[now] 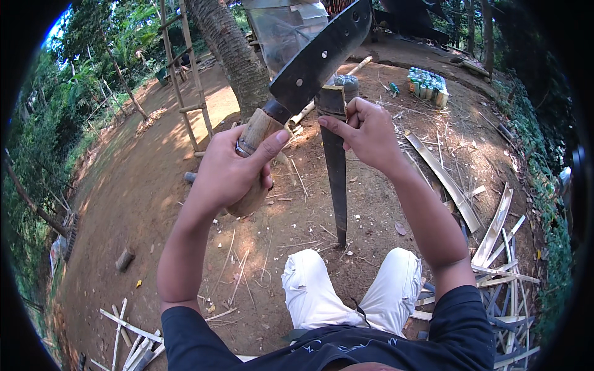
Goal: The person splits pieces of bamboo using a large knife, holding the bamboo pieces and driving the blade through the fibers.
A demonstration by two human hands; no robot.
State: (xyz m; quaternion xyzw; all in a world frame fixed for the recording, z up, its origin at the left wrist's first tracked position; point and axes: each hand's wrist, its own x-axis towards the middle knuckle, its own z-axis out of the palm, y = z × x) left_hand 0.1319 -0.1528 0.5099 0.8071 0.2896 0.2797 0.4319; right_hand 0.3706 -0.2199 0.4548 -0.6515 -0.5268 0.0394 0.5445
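Person sits outdoors on bare dirt ground (142, 204), knees in white trousers (346, 290) at bottom of view, dark long-sleeve top w/ sleeves pushed up.

Left hand (229, 170) is wrapped tight round the pale wooden handle (253, 154) of a big machete (322, 52). Thumb lies along the top of the handle, by a metal ring at its neck. The dark, broad blade runs up and to the right, w/ a few small holes in it, tip near the top edge of view. Blade passes just above and behind the top of the bamboo piece.

Right hand (368, 133) grips the upper end of a dark bamboo piece (336, 167), fingers curled on it, index finger stretched left across its face. The piece stands roughly upright, tapering down to a point that touches the ground between the knees and slightly ahead of them. Its top looks freshly cut, paler at the edge.

Around: split bamboo strips (495, 229) lie piled to the right, more pale strips (133, 343) at lower left. A palm trunk (232, 49) rises behind the hands, a bamboo ladder (185, 74) leans left of it. A pack of small bottles (427, 83) sits on the ground at upper right. A short log stub (125, 260) lies at left, well apart from the rest.
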